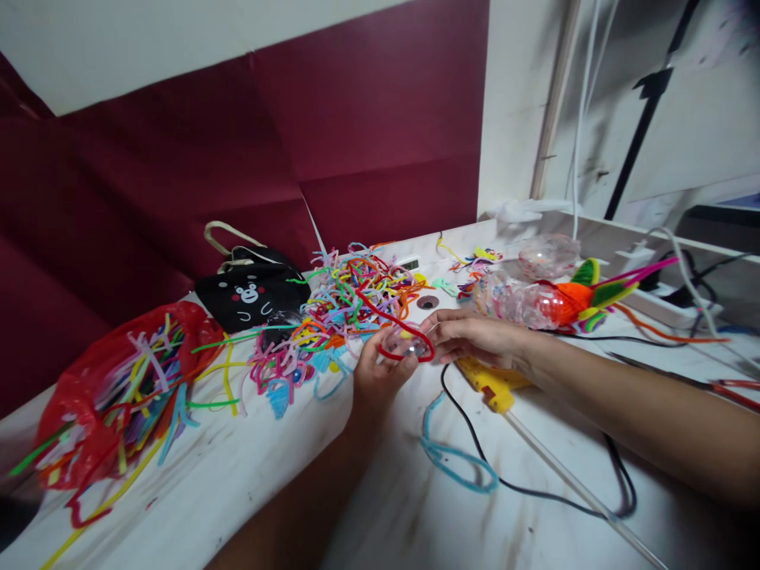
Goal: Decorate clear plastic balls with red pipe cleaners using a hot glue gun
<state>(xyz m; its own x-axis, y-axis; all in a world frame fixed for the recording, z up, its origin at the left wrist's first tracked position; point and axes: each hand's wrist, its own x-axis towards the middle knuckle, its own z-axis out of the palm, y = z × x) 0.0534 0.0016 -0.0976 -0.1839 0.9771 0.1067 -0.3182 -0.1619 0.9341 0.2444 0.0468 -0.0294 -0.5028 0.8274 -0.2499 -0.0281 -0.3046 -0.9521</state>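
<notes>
My left hand (375, 372) is closed round a small clear plastic piece (407, 340), with its thumb on the near side. A red pipe cleaner (389, 317) curves over and around that piece, its free end pointing up and left. My right hand (463, 334) is just to the right, its fingers bent together by the piece's right edge; what they pinch, if anything, is too small to make out. Below my right hand lies a yellow glue gun (490, 384) with a clear glue stick (579, 483) reaching toward the lower right.
A pile of colourful pipe cleaners (350, 289) lies behind my hands. To the left are a black bag (252, 293) and a red plastic bag (74, 412). A clear bottle craft (534, 305), pliers (670, 370), a black cord (534, 489) and a blue pipe cleaner (457, 453) lie rightward.
</notes>
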